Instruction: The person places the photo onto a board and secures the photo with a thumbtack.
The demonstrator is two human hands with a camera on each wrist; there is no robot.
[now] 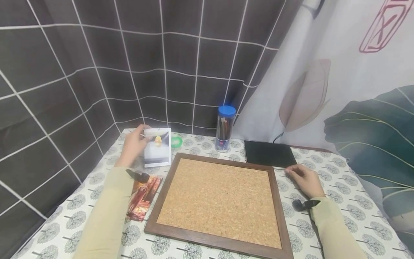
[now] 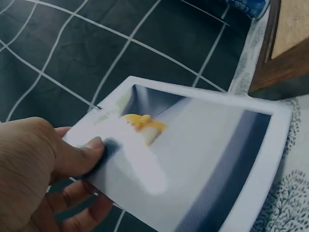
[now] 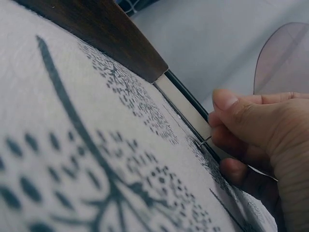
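My left hand pinches a white-bordered photo by its left edge, thumb on the face and fingers behind. In the left wrist view the photo, with a small yellow toy figure printed on it, is tilted above the table. My right hand is by the right side of a framed corkboard. Between its thumb and fingers is a small pin; only the thin metal shaft shows, the head being hidden in the fingers. A second photo, in reds and oranges, lies left of the board, partly behind my left sleeve.
Behind the board stands a clear jar with a blue lid and pencils inside. A green ring-shaped item lies beside the held photo. A flat black pad with a cable lies at the back right. Curtains hang behind the table.
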